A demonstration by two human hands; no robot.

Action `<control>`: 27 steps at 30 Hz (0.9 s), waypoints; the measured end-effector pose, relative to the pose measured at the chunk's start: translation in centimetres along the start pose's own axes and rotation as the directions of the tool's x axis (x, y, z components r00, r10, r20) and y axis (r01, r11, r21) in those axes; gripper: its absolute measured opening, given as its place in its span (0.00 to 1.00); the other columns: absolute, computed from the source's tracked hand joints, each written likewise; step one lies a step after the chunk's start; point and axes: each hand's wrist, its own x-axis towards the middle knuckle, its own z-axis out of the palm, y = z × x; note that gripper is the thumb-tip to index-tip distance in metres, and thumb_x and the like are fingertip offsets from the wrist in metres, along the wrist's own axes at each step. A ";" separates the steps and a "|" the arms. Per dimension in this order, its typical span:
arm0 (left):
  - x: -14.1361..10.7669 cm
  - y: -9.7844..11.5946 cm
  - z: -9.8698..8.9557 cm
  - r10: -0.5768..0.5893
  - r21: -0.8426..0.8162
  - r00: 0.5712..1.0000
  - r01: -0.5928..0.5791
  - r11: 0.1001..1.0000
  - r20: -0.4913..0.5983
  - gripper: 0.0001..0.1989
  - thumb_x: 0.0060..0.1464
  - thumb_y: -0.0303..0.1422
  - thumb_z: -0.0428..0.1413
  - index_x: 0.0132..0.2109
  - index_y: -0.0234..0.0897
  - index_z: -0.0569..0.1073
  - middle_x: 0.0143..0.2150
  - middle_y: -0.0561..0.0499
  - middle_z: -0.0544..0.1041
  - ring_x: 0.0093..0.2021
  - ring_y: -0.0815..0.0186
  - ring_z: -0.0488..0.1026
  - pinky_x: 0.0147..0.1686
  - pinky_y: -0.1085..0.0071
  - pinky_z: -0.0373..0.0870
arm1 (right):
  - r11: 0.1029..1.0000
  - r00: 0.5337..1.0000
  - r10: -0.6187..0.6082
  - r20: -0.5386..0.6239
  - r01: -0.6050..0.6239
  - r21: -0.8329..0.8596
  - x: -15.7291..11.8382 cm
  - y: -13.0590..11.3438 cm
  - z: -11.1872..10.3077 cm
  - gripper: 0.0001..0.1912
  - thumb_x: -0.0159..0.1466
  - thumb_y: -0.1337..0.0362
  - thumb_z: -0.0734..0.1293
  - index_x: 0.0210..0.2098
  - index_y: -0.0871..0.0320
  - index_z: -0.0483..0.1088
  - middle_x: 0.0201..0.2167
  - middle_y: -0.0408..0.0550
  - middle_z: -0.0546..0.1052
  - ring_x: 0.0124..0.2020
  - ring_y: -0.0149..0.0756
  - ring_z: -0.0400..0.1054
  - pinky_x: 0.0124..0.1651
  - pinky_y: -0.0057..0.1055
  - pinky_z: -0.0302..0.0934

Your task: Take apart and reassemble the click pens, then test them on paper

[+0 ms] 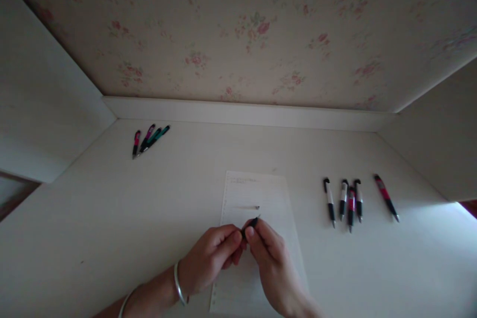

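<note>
Both of my hands meet over a sheet of lined paper (257, 288), with a black pen part (254, 222) between them. A thin pointed tip sticks out of its upper right end. My left hand (212, 258), with bangles on the wrist, pinches the lower left end; fingers hide most of that end. Thumb and fingers of my right hand (272, 263) close round the part near its tip. Just beyond the fingers, a thin pale piece with a small dark end (257, 207) lies on the paper; its exact kind is too small to tell.
At the back left lie several pens in pink, purple and teal (151, 139). On the right are white-and-black pens (329, 202) with a pink one (351, 208) among them, and a separate red-and-black pen (386, 198). A floral wall and white side panels (48, 84) enclose the white desk (149, 208).
</note>
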 end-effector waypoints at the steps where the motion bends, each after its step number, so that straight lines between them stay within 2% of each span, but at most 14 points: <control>1: 0.0 0.1 0.0 0.001 -0.022 1.000 0.000 1.000 0.005 0.25 0.64 0.54 0.49 0.31 0.37 0.66 0.25 0.56 0.63 0.24 0.71 0.55 0.24 0.72 0.51 | 0.999 1.000 0.005 0.011 -0.005 0.038 0.0 0.1 0.0 0.20 0.73 0.50 0.58 0.30 0.56 0.65 0.28 0.43 0.70 0.30 0.32 0.62 0.34 0.28 0.58; 4: 0.1 0.2 0.1 0.005 -0.048 1.000 -0.005 0.999 0.005 0.26 0.63 0.55 0.49 0.31 0.37 0.66 0.25 0.56 0.63 0.23 0.71 0.55 0.23 0.72 0.51 | 0.986 1.000 0.026 0.015 -0.028 0.164 0.1 0.3 0.0 0.18 0.72 0.50 0.61 0.33 0.56 0.67 0.30 0.43 0.70 0.32 0.32 0.63 0.36 0.27 0.60; 7: 0.0 0.0 0.2 0.014 0.013 1.000 -0.014 1.000 -0.009 0.27 0.63 0.56 0.48 0.30 0.36 0.67 0.24 0.56 0.63 0.23 0.71 0.55 0.23 0.72 0.50 | 0.966 0.998 0.068 0.003 -0.066 0.251 0.3 0.2 0.0 0.16 0.69 0.48 0.65 0.36 0.55 0.68 0.26 0.41 0.71 0.28 0.31 0.65 0.31 0.27 0.60; 12: -0.1 -0.1 0.3 0.002 0.024 1.000 -0.001 1.000 -0.027 0.26 0.64 0.54 0.48 0.31 0.35 0.69 0.24 0.55 0.64 0.23 0.70 0.57 0.23 0.72 0.52 | 0.975 0.990 0.124 -0.073 -0.108 0.192 0.8 -0.4 -0.4 0.18 0.61 0.48 0.73 0.29 0.57 0.70 0.18 0.38 0.67 0.20 0.28 0.58 0.22 0.25 0.50; 14: -0.1 0.0 0.2 0.000 0.004 1.000 0.000 1.000 -0.024 0.26 0.64 0.54 0.48 0.32 0.35 0.69 0.25 0.54 0.66 0.24 0.70 0.59 0.24 0.72 0.54 | 0.975 0.992 0.117 -0.049 -0.106 0.195 0.9 -0.6 -0.5 0.18 0.62 0.49 0.72 0.30 0.58 0.73 0.19 0.39 0.67 0.20 0.28 0.58 0.23 0.25 0.51; 17: 0.0 0.4 0.2 -0.007 -0.003 1.000 0.007 1.000 -0.019 0.27 0.63 0.55 0.49 0.33 0.34 0.70 0.26 0.53 0.66 0.24 0.70 0.59 0.23 0.72 0.54 | 0.965 0.996 0.078 0.032 -0.084 0.247 0.9 -0.8 -0.6 0.17 0.66 0.50 0.68 0.35 0.59 0.75 0.22 0.40 0.68 0.23 0.29 0.59 0.25 0.25 0.54; 23: 0.1 0.7 0.4 0.001 -0.041 1.000 -0.002 0.999 -0.015 0.27 0.64 0.54 0.48 0.33 0.33 0.71 0.25 0.54 0.65 0.23 0.71 0.56 0.22 0.72 0.52 | 0.936 0.993 0.087 0.080 -0.109 0.334 0.8 -0.6 -0.6 0.20 0.68 0.47 0.65 0.47 0.57 0.72 0.22 0.39 0.68 0.24 0.30 0.61 0.27 0.27 0.56; 27: 0.1 0.3 0.3 -0.032 -0.054 0.999 0.031 0.998 -0.008 0.26 0.63 0.54 0.49 0.33 0.34 0.71 0.25 0.54 0.65 0.23 0.71 0.58 0.22 0.73 0.52 | 0.958 0.994 0.098 0.048 -0.107 0.265 1.1 -0.8 -0.8 0.17 0.64 0.49 0.70 0.38 0.58 0.73 0.22 0.40 0.69 0.23 0.29 0.60 0.26 0.26 0.54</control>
